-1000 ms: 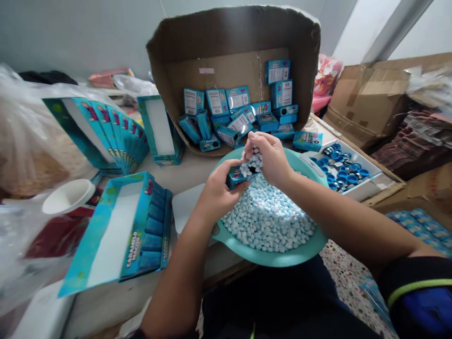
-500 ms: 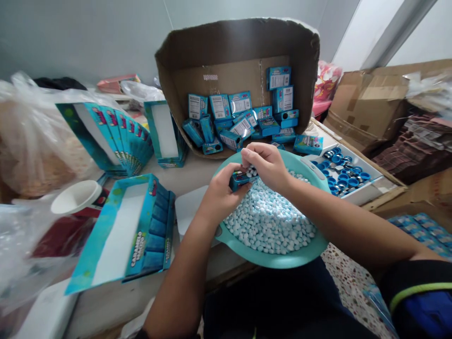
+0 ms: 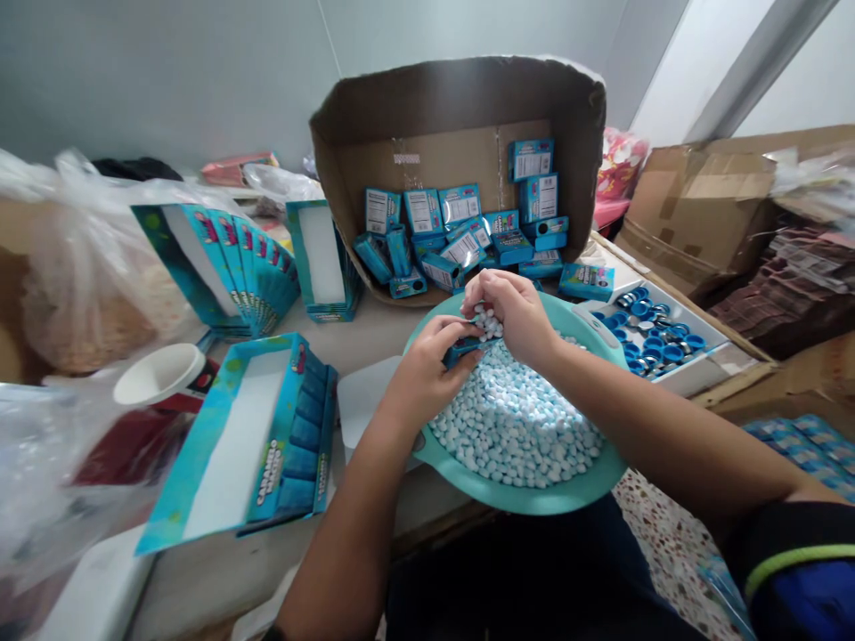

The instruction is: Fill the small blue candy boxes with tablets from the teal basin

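Observation:
Over a turquoise plastic bowl (image 3: 514, 500) full of pale blue and white candies (image 3: 527, 436), my left hand (image 3: 427, 369) grips a small blue candy box (image 3: 460, 352), its fingers wrapped round the sides. My right hand (image 3: 513, 312) is curled at the box's end, with a small heap of candies (image 3: 490, 323) against its fingers. The heap lies at the box's end; my fingers partly hide the opening. Behind the bowl, a cardboard carton (image 3: 460, 98) on its side holds several similar blue boxes (image 3: 460, 245).
Left stand blue display boxes (image 3: 273, 481), a fan of flat display cartons (image 3: 247, 267) and a white-and-red cup (image 3: 160, 378). A white tray (image 3: 695, 378) of blue-and-silver round pieces (image 3: 658, 334) sits right of the bowl. Cardboard boxes (image 3: 695, 200) stand farther right.
The view has shifted slightly. More candies now show between my right hand and the candy box, and the box's printed end is less visible. Both hands stay over the bowl.

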Demonstrator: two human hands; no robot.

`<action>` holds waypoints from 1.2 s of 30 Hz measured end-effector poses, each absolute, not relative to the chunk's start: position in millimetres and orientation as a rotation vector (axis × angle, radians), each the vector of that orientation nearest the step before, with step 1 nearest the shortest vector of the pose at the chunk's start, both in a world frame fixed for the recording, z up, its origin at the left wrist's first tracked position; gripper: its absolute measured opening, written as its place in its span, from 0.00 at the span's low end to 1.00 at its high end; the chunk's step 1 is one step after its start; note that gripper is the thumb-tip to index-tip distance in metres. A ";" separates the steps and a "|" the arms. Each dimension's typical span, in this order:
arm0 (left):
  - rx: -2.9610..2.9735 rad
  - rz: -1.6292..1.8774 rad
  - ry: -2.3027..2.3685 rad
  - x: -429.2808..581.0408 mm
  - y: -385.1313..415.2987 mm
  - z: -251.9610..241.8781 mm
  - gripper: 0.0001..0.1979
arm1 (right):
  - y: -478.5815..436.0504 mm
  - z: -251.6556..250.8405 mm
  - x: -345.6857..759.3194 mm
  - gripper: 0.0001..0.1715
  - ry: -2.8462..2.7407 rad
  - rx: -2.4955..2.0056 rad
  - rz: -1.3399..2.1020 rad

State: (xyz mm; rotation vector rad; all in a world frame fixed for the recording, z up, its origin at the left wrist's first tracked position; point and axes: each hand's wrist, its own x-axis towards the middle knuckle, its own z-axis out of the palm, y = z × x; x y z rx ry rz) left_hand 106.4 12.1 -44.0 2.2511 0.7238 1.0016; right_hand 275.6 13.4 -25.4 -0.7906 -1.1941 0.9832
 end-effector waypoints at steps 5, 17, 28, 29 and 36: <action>2.252 1.034 0.758 106.2 12.3 -44.9 0.12 | 13.5 -23.1 275.0 0.28 -1.126 -0.775 1.054; 2.291 1.003 0.877 105.3 9.4 -45.2 0.15 | 13.8 -25.5 271.0 0.29 -1.067 -0.747 1.080; 2.286 1.069 0.896 105.6 9.7 -45.8 0.13 | 16.3 -27.1 273.3 0.31 -1.121 -0.717 1.116; 2.260 1.093 0.919 105.3 9.6 -45.5 0.15 | 16.5 -27.2 273.3 0.31 -1.129 -0.712 1.119; 2.009 1.100 1.219 105.8 7.2 -45.1 0.18 | 15.7 -27.4 273.4 0.32 -1.213 -0.747 1.109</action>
